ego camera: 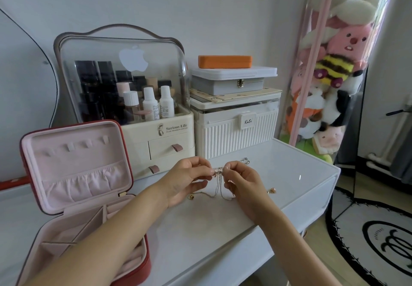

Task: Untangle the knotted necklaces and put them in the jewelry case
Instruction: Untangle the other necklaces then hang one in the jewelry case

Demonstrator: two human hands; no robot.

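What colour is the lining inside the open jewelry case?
Pale pink inside the jewelry case, with a red outer shell; seen in the head view.

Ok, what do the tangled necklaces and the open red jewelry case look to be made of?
The thin tangled necklace chains, pinched by both hands, look like fine metal: gold and silver tones, small glints, tiny pendants hanging. The open red jewelry case seems to have a smooth, faux-leather-like shell, though that is uncertain. Its pink lining looks soft and matte, velvet-like, with a gathered fabric pocket in the lid.
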